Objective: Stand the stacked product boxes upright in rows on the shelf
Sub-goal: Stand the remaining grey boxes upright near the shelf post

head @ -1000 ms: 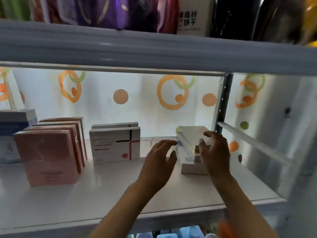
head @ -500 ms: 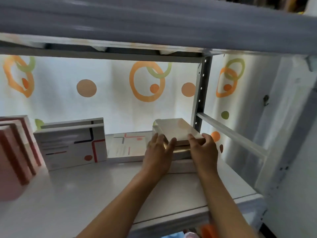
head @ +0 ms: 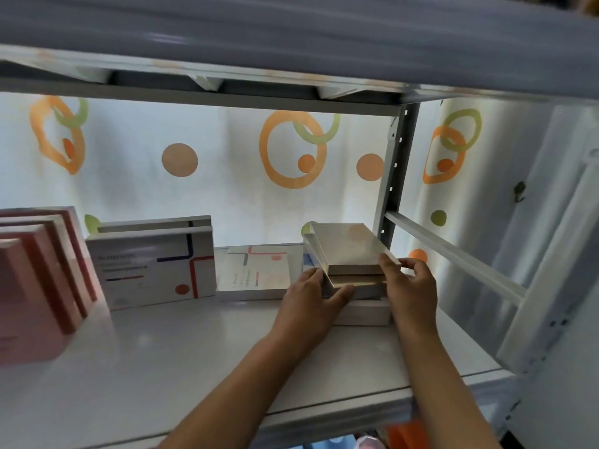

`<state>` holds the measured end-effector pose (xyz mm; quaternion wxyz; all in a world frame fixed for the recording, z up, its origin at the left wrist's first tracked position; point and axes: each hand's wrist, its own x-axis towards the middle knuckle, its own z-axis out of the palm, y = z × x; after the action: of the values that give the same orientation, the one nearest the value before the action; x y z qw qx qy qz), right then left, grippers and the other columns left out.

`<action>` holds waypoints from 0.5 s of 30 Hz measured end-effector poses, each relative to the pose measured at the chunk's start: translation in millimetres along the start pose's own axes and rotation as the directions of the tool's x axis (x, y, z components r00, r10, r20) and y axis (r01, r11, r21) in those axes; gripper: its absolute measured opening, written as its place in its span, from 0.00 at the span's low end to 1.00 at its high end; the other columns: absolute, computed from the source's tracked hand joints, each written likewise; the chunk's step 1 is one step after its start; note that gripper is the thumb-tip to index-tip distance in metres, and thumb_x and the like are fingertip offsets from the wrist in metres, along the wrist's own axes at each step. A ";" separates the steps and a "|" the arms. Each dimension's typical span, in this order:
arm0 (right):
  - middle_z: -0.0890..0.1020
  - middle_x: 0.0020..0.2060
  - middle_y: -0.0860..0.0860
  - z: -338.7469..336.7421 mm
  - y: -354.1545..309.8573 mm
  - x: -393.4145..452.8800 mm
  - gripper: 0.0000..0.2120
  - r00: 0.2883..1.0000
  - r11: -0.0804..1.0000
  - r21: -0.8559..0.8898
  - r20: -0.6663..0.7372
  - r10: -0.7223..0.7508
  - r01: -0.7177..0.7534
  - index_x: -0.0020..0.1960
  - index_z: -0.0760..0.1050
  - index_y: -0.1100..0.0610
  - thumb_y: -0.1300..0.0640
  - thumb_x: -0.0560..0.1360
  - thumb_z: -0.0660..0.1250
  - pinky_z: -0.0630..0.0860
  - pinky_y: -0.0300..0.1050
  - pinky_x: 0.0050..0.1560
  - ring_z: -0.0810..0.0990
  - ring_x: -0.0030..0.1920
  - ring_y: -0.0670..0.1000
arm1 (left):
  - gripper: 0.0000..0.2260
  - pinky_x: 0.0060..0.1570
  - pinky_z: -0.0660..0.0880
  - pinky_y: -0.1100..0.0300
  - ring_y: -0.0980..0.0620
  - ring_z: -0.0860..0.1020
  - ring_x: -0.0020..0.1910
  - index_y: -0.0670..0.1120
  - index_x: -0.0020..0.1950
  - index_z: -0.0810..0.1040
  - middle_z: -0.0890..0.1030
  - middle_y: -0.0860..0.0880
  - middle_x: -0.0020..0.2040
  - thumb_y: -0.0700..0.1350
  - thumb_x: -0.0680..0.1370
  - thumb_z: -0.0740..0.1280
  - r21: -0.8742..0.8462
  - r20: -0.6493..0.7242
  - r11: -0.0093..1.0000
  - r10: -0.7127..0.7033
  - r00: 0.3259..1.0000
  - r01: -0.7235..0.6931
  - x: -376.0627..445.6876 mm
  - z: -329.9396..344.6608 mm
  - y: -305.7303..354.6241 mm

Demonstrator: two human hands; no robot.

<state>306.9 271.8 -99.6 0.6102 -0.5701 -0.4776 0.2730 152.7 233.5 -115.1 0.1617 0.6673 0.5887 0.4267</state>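
Both hands' fingers [head: 389, 270] clasp stacked boxes [head: 346, 247] on white shelf [head: 194, 367], circle-patterned backdrop [head: 227, 189]

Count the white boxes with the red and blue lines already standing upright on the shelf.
2: the front white box left of centre, and a second white box right behind it. A third lies flat beside them; more may be hidden.

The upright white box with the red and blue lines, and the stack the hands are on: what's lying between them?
In the head view, a flat white box with similar red and blue markings lies face up between the upright white box and the stack.
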 end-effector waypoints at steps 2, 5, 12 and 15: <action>0.79 0.47 0.50 -1.3 1.0 0.6 0.17 1.000 1.000 0.006 -0.007 0.007 -0.007 0.55 0.75 0.57 0.45 0.74 0.69 0.69 0.43 0.48 0.78 0.49 0.51 | 0.24 0.49 0.72 0.67 0.57 0.75 0.53 0.52 0.65 0.74 0.75 0.56 0.59 0.62 0.74 0.65 0.008 0.005 1.000 0.025 1.000 -0.025 0.0 -0.1 -0.8; 0.79 0.47 0.51 -2.0 1.0 1.5 0.17 0.999 0.998 0.047 0.002 0.045 -0.045 0.56 0.75 0.57 0.46 0.74 0.70 0.70 0.43 0.44 0.77 0.46 0.49 | 0.24 0.47 0.70 0.71 0.58 0.75 0.54 0.52 0.65 0.75 0.75 0.56 0.60 0.61 0.73 0.68 0.006 0.007 0.999 0.046 0.999 -0.046 0.3 -0.1 -2.4; 0.82 0.43 0.50 -5.0 -0.4 0.6 0.15 0.997 0.997 0.053 0.036 0.062 -0.064 0.53 0.80 0.59 0.48 0.77 0.68 0.71 0.42 0.43 0.80 0.48 0.53 | 0.30 0.61 0.73 0.54 0.51 0.71 0.62 0.50 0.70 0.68 0.72 0.51 0.67 0.64 0.73 0.66 0.027 -0.049 1.000 0.005 0.999 -0.004 2.7 2.9 -1.8; 0.82 0.38 0.50 -4.4 -0.3 -1.2 0.16 1.000 1.000 -0.005 0.010 0.018 -0.018 0.46 0.82 0.59 0.45 0.76 0.67 0.76 0.46 0.47 0.81 0.46 0.54 | 0.33 0.66 0.70 0.49 0.50 0.67 0.68 0.50 0.74 0.64 0.68 0.51 0.71 0.66 0.74 0.62 -0.015 -0.009 1.000 0.012 1.000 -0.013 4.1 3.7 1.7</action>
<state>310.3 268.8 -99.2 0.6039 -0.5745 -0.4760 0.2805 156.5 238.0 -114.5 0.1615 0.6679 0.5820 0.4349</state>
